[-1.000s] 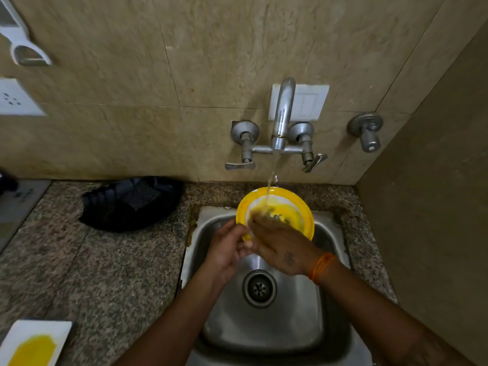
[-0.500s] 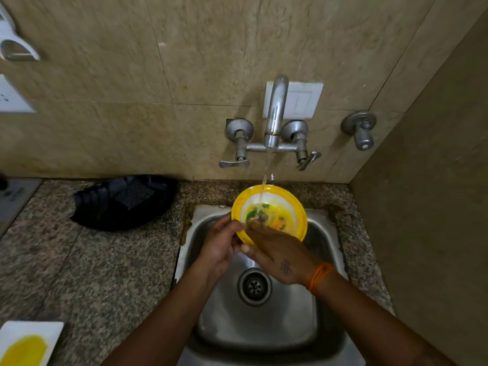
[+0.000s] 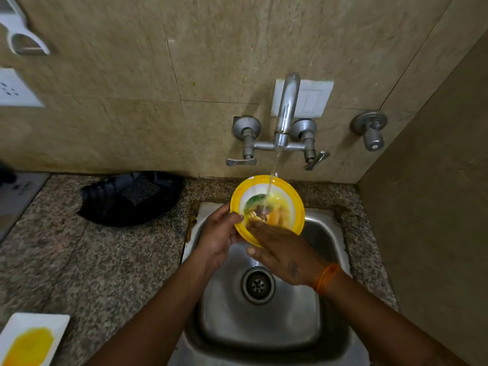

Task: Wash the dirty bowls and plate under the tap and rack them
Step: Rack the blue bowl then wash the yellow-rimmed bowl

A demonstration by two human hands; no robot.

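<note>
Both bare forearms reach up from the bottom edge and converge toward the middle. The left hand [image 3: 220,237] sits with its back toward the camera, wrist slightly bent, thumb laid over the near left rim of the round yellow-rimmed bowl [image 3: 293,204] and the fingers curled out of sight beneath it, a firm grip. The right hand [image 3: 284,253] lies palm down, fingers straight and close together, their tips resting inside the bowl's near edge; the thumb sticks out to the left below the rim. A small dark mark shows on its back, and an orange thread band [image 3: 326,277] circles the right wrist.
</note>
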